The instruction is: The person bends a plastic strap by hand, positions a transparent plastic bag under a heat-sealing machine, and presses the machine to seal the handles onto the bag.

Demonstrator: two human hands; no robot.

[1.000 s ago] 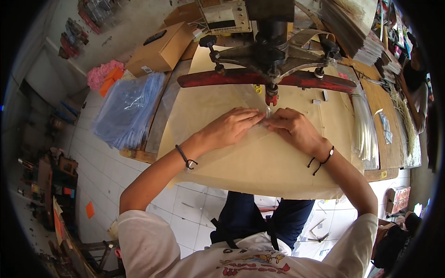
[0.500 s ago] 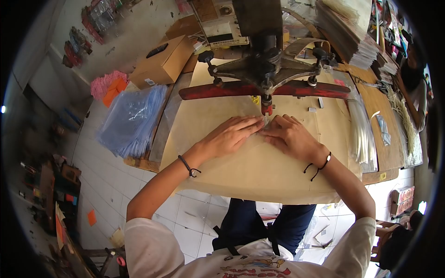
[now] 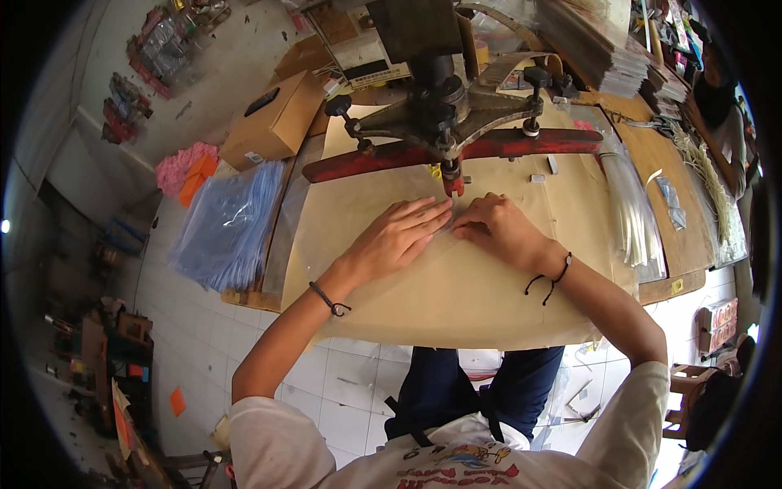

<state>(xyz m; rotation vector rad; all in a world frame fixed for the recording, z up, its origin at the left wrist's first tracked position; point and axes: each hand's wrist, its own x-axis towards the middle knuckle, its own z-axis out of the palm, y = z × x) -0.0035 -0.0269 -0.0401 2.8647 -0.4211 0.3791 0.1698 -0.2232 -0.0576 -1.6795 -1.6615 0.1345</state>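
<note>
"Upper clothing?"
"White shirt [image 3: 375, 470], short sleeves [image 3: 273, 440]; red lettering [image 3: 489, 477] across front."
"Jewellery?"
"Left bracelet [image 3: 322, 297] and right bracelet [image 3: 565, 267]: dark cord, loose ends."
"Lower clothing?"
"Navy trousers [image 3: 436, 379]; black straps [image 3: 491, 405] noted."

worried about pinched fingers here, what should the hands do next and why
Perhaps ease the left hand and right hand back slightly towards the body: the fingers of both lie close to the red tip in front of the long red bar.
</note>
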